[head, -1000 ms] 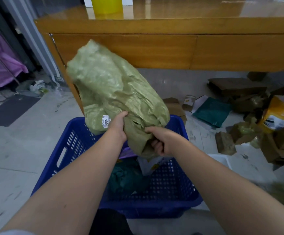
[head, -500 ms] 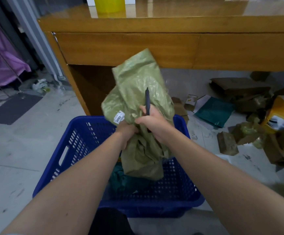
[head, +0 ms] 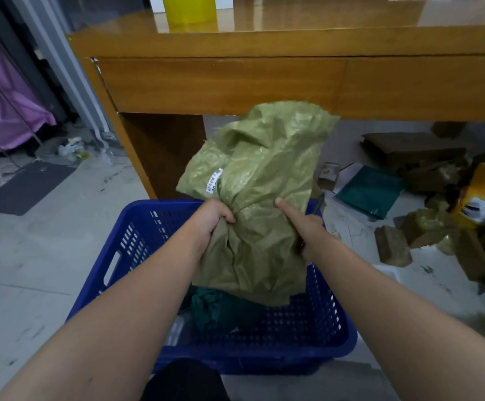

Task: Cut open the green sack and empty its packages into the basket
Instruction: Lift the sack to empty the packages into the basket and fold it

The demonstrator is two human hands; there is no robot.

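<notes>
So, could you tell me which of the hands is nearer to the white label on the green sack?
Left. The left hand grips the green sack just below the white label; the right hand holds the sack's other side, farther away.

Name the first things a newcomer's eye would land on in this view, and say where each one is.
The crumpled green sack dominates the centre, gripped by the left hand and the right hand directly above the blue basket, its mouth hanging down into it. A dark green package already lies inside the basket. To the right, cardboard boxes and wrappers litter the floor beneath the wooden desk.
</notes>
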